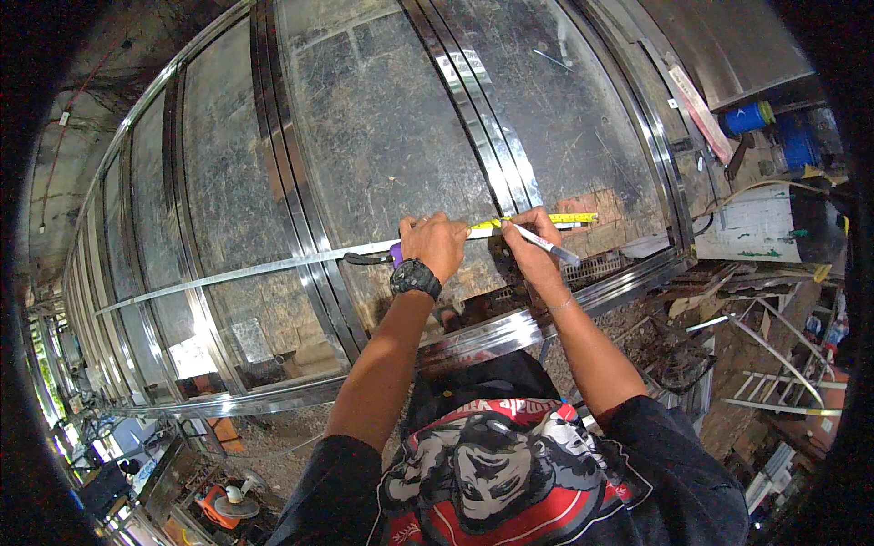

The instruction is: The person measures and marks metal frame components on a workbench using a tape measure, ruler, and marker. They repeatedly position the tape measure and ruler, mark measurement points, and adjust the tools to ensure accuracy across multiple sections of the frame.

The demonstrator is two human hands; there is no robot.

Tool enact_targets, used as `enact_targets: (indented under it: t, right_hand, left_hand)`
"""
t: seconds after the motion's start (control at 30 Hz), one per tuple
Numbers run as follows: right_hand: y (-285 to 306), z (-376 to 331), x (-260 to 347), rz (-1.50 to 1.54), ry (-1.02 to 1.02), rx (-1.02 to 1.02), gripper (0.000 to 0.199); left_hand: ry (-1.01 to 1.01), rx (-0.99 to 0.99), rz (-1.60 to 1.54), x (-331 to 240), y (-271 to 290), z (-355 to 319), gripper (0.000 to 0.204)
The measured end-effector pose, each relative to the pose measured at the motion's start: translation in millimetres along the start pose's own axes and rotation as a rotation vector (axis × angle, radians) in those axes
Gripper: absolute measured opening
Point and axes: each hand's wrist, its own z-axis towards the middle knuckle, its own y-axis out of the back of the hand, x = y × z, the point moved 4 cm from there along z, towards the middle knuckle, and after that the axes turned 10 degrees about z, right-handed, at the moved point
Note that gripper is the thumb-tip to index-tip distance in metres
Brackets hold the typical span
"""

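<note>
Worn tabletop (373, 127): dark and scratched, it spreads over the top and middle of the picture before you
Shiny metal frame (492, 338): it lies on that top, its near rail crossing just in front of you in the lower middle
Paired bars (499, 150): they run from the top centre down to your right hand
Long pale strip (228, 276): narrow and flat, it stretches across the bars from the left side to your left hand at the centre
Left hand (432, 244): at the centre, your fingers are closed over the tape measure and the strip, palm down
Right hand (534, 244): just right of centre, your thumb and fingers are clamped on the marker pen
Orange power tool (217, 506): it sits at the lower left, well apart from you
Tape measure (396, 254): its purple case is partly hidden by your left hand, and the yellow blade reaches past your right hand, right of centre
Blue spool (746, 120): it lies at the upper right
Black watch (415, 279): it circles your left wrist
Marker pen (549, 245): white, it slants with its writing end by the blade and its other end toward the lower right
</note>
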Motion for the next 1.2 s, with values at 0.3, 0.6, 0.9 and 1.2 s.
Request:
enact_targets:
  t: [0.3, 0.6, 0.9, 1.2]
  right_hand:
    - [0.5, -5.0, -14.7, -0.076, 0.026, 0.066, 0.021]
    - [-16.5, -13.2, -3.5, -0.241, 0.201, 0.172, 0.021]
    - [-21.7, -12.8, 3.7, -0.284, 0.181, 0.209, 0.021]
    - [-23.6, -12.5, 5.0, -0.267, 0.265, 0.237, 0.021]
  left_hand:
    - [0.061, 0.103, -0.044, 2.2, -2.7, 4.2, 0.023]
    - [0.071, 0.061, -0.058, 0.8, -4.4, 2.3, 0.022]
    - [0.063, 0.087, -0.022, 2.2, -6.3, 3.1, 0.023]
    - [0.068, 0.071, -0.032, 2.0, -7.4, 2.9, 0.022]
